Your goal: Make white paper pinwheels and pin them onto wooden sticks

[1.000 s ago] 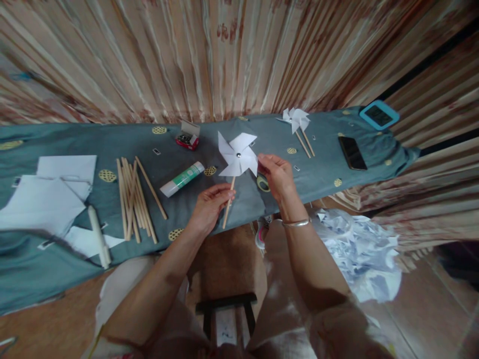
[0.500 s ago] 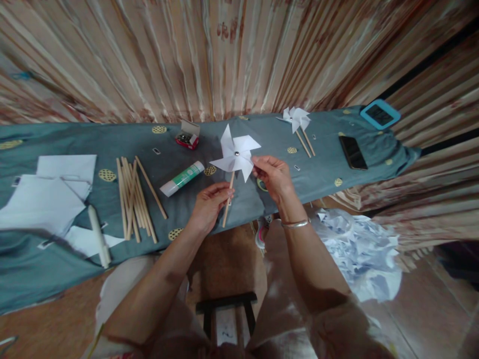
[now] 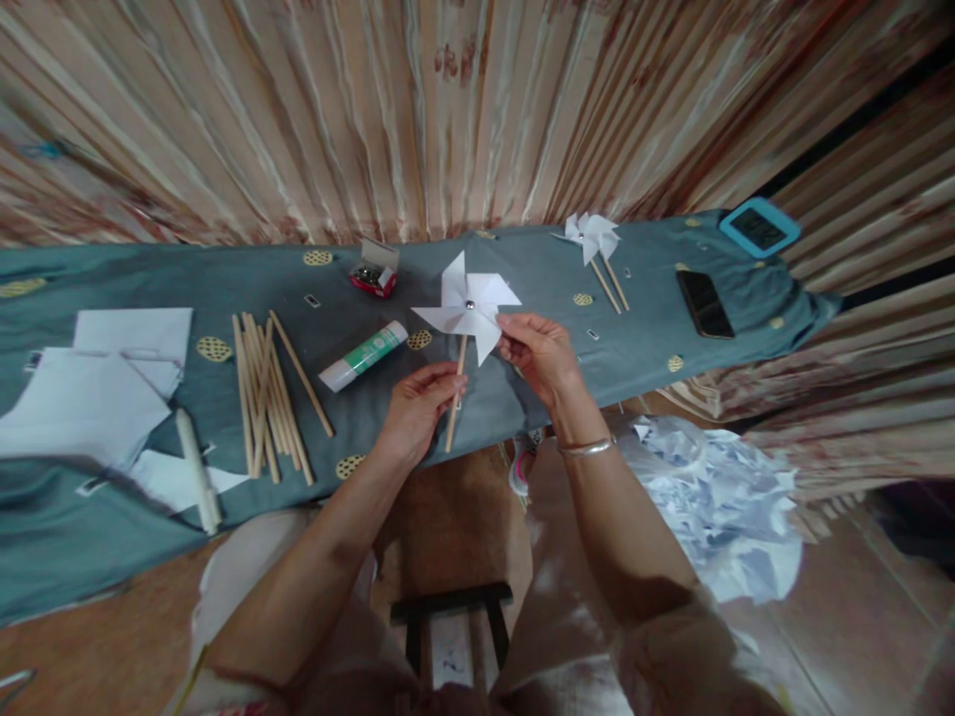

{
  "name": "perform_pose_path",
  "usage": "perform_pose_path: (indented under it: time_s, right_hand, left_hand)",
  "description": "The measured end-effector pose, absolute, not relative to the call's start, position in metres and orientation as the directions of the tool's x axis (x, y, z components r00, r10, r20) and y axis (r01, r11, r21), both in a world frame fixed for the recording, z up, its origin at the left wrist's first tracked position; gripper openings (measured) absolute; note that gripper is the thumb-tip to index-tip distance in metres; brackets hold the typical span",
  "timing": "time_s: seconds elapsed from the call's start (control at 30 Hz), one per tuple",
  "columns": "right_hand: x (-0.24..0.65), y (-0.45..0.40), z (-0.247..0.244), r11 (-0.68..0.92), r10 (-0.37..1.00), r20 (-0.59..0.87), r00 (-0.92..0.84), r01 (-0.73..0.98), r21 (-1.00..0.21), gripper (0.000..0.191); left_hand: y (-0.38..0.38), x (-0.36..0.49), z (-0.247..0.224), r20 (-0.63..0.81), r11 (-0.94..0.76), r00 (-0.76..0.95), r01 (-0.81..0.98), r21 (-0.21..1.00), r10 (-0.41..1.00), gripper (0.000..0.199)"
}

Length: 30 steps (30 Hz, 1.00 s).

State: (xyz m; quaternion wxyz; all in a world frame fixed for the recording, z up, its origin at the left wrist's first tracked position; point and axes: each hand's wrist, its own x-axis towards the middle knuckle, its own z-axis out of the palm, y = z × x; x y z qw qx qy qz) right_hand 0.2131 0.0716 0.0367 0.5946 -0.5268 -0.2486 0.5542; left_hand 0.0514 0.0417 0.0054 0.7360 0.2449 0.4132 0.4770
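A white paper pinwheel (image 3: 486, 290) with a silver pin at its centre is held up over the front of the table. My left hand (image 3: 419, 410) pinches its wooden stick (image 3: 455, 403) between thumb and fingers, below the paper head. At the lower right blade, my right hand (image 3: 543, 356) has its thumb and fingertips closed on the paper edge. A glue stick (image 3: 364, 356) with a green label lies left of the pinwheel. Behind it stands an open red box (image 3: 374, 270) of small metal pins.
Several loose wooden sticks (image 3: 273, 408), white paper sheets (image 3: 82, 398) and a white pen-like tool (image 3: 197, 472) lie at left. Two pinwheels (image 3: 593, 239), a phone (image 3: 704, 304) and a blue-framed clock (image 3: 759, 229) are at right. A bag of paper scraps (image 3: 716, 507) sits on the floor.
The pinwheel's head has turned slightly, its blades at new angles. My right hand has shifted a little to the left with the blade edge. My left hand stays on the stick.
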Motion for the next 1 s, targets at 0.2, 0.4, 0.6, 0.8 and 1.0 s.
perform_pose_path:
  time_s: [0.2, 0.4, 0.6, 0.8, 1.0]
  right_hand:
    - [0.2085, 0.0679, 0.04, -0.202, 0.929, -0.301, 0.214, -0.389, -0.899, 0.033]
    - [0.2053, 0.0661, 0.0404, -0.224, 0.932, -0.308, 0.19, -0.366, -0.903, 0.033]
    - [0.2039, 0.0664, 0.0397, -0.234, 0.926, -0.324, 0.193, -0.381, -0.895, 0.033]
    - [0.2044, 0.0664, 0.0406, -0.247, 0.918, -0.356, 0.175, -0.45, -0.858, 0.036]
    - [0.2043, 0.0656, 0.0405, -0.266, 0.915, -0.375, 0.148, -0.476, -0.838, 0.031]
  left_hand:
    - [0.0416, 0.0519, 0.0051, -0.38, 0.422, 0.192, -0.527, 0.738, 0.905, 0.037]
    - [0.0416, 0.052, 0.0063, -0.374, 0.416, 0.19, -0.526, 0.742, 0.908, 0.04]
    - [0.0416, 0.0518, 0.0066, -0.375, 0.411, 0.181, -0.53, 0.741, 0.909, 0.038]
    - [0.0419, 0.0511, 0.007, -0.372, 0.413, 0.19, -0.539, 0.734, 0.909, 0.037]
    - [0.0415, 0.0504, 0.0083, -0.38, 0.421, 0.192, -0.537, 0.731, 0.905, 0.037]
